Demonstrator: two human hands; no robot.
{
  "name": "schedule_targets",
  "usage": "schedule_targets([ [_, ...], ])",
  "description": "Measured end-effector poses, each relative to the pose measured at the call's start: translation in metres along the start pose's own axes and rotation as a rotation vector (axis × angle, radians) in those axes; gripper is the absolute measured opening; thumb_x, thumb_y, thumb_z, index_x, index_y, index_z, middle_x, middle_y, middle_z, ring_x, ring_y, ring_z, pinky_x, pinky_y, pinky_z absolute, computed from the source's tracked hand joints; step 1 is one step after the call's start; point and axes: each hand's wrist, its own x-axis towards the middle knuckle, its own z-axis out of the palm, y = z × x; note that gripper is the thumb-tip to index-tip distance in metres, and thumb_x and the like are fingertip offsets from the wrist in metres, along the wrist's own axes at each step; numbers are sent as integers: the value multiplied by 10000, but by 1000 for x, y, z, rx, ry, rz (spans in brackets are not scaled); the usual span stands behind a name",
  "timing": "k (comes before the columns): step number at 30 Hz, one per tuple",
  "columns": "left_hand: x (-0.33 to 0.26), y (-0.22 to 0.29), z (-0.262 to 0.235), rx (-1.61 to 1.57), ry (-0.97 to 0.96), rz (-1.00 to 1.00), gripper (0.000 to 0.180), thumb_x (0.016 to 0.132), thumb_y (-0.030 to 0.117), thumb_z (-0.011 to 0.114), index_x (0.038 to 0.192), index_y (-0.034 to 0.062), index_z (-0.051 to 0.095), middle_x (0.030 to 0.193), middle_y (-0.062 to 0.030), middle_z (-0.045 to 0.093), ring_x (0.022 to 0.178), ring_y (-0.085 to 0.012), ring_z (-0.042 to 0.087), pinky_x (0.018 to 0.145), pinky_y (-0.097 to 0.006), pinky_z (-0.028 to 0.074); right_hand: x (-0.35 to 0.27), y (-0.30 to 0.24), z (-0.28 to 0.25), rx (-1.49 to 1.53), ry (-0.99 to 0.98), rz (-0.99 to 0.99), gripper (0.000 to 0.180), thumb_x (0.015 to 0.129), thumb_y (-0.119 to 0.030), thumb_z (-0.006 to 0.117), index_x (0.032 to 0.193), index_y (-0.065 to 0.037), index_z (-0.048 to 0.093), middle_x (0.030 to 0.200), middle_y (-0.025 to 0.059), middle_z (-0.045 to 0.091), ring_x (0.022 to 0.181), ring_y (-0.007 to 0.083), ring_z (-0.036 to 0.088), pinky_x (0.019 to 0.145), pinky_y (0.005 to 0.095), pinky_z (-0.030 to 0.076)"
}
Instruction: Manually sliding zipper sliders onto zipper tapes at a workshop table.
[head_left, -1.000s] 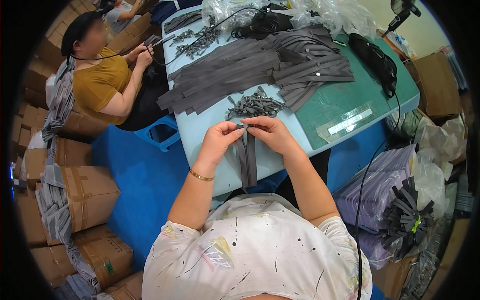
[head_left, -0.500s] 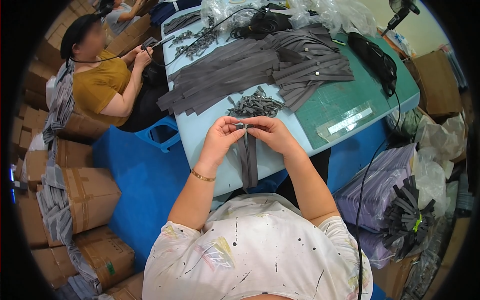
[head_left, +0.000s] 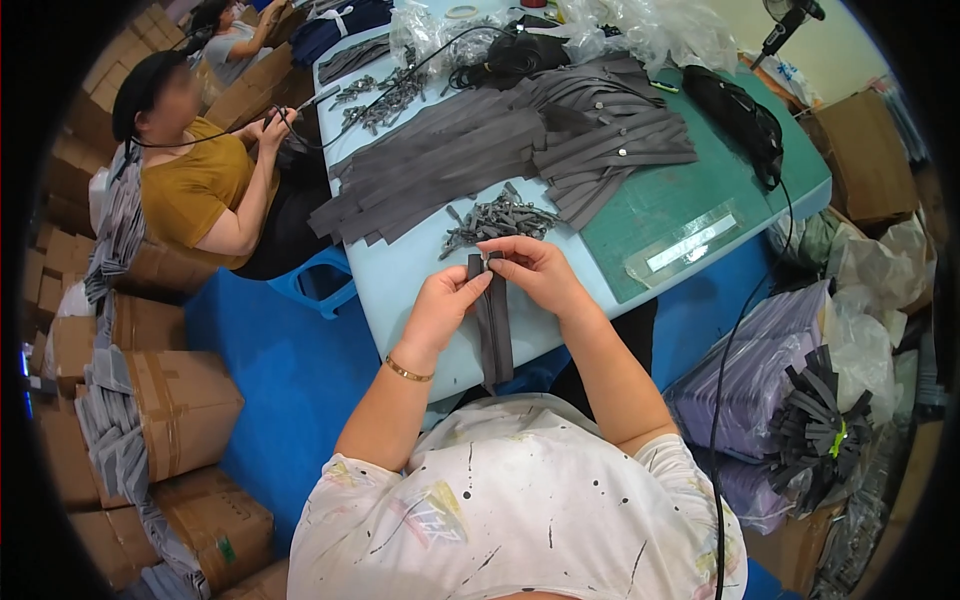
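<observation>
A grey zipper strip (head_left: 492, 325) is pinched at its top end between the left hand (head_left: 445, 300) and the right hand (head_left: 535, 272), both closed on it, hanging below them. A pile of sliders (head_left: 495, 217) lies just beyond. The ends are best kept level.

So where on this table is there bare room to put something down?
Free: the pale blue tabletop between the grey strip pile and the near edge, left of the left hand; also the green mat around the clear ruler. Crowded: the far half, under strips, plastic bags and the small metal parts.
</observation>
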Motion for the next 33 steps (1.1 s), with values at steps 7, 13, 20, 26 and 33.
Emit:
schedule_targets([
  [7,0,-1,7,-63,-11,-7,197,910,162,536,991,-9,592,846,-42,625,768,-139,626,659,-234,499,1,4,-2,-75,10,-16,237,834,-11,586,1065,-34,635,893,7,634,809,57,575,705,201,469],
  [13,-4,-2,14,-37,39,67,190,925,151,497,962,-11,589,815,-43,620,730,-113,617,630,-219,490,-1,5,0,-76,40,-69,211,848,-53,599,1056,-33,634,871,4,634,769,59,572,686,200,467],
  [20,-5,-5,14,85,44,139,191,922,137,499,957,-24,597,823,-33,626,736,-88,609,618,-202,475,0,4,1,-94,79,-49,164,838,-72,626,990,-16,646,831,20,625,747,66,582,669,200,472],
  [26,-4,-6,12,170,78,194,188,922,122,494,961,-30,597,803,-38,625,712,-87,608,610,-208,470,-1,2,5,-198,111,-131,120,812,-71,653,914,-10,666,801,18,599,691,69,583,601,203,465],
  [33,-2,-8,14,197,89,240,182,921,116,495,958,-29,598,810,-37,625,697,-94,605,610,-220,475,-2,-2,9,-370,154,-205,102,778,-59,663,872,-21,665,792,31,590,642,88,570,566,208,451],
])
